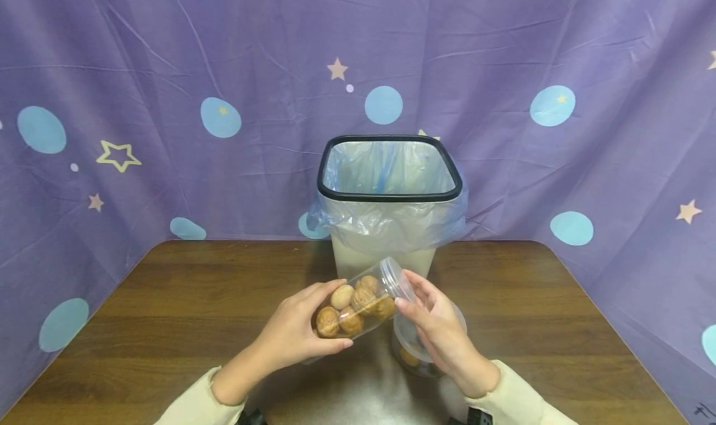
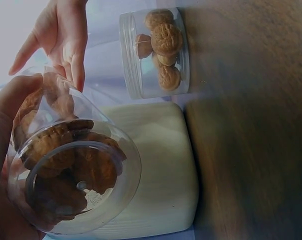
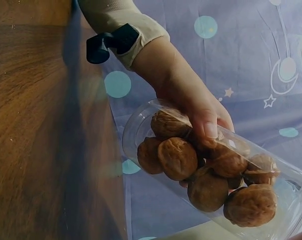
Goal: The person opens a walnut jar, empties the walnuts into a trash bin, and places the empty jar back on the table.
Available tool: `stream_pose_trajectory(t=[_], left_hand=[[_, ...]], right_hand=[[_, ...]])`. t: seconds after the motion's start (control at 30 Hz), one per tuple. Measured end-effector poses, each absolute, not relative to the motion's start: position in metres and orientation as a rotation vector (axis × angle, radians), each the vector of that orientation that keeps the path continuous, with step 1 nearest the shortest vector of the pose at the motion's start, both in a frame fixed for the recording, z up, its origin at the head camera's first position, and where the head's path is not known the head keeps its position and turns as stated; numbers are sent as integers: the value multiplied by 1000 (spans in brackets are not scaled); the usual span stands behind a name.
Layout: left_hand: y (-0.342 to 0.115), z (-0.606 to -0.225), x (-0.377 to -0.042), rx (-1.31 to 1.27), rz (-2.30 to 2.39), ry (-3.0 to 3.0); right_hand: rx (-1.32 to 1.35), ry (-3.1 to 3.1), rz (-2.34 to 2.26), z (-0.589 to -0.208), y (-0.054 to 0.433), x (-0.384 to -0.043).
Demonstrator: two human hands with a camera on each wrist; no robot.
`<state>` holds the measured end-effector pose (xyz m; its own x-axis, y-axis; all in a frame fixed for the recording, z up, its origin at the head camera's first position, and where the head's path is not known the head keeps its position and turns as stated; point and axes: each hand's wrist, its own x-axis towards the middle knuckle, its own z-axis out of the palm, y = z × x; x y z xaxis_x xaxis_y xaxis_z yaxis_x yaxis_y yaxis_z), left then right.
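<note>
My left hand grips a clear plastic jar of walnuts, thumb on the near side and fingers on the far side. The jar is tilted, its ribbed top end raised toward the right. At that top end my right hand holds the jar between thumb and fingers. Whole brown walnuts fill much of it in the right wrist view. A second clear jar with walnuts stands upright on the table, partly hidden by my right hand in the head view.
A pale bin with a black rim and a bluish plastic liner stands behind the jars. The brown wooden table stretches to both sides. A purple patterned cloth hangs behind it.
</note>
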<state>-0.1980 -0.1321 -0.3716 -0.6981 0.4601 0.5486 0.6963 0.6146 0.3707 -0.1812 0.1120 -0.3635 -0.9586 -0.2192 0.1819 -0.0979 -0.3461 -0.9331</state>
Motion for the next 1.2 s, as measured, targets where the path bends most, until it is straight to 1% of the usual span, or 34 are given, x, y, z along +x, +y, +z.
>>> stream_pose_trajectory(t=[0.3,0.63,0.77,1.2], left_hand=[[-132,-375,-198,-937,-832,-2432],[-134,-375,-195,-951,-890,-2449],[-136,-375,-194,-959,-967,-2501],[-136,-370,-194,-1047,-1252,-2567]], right_hand=[[-401,1754,-2510,-366,109,-182],[-441,1759,-2505,-368,109,-182],[-508,1739,-2491,-372,112,-184],[-849,1550,-2460,-381,125,-196]])
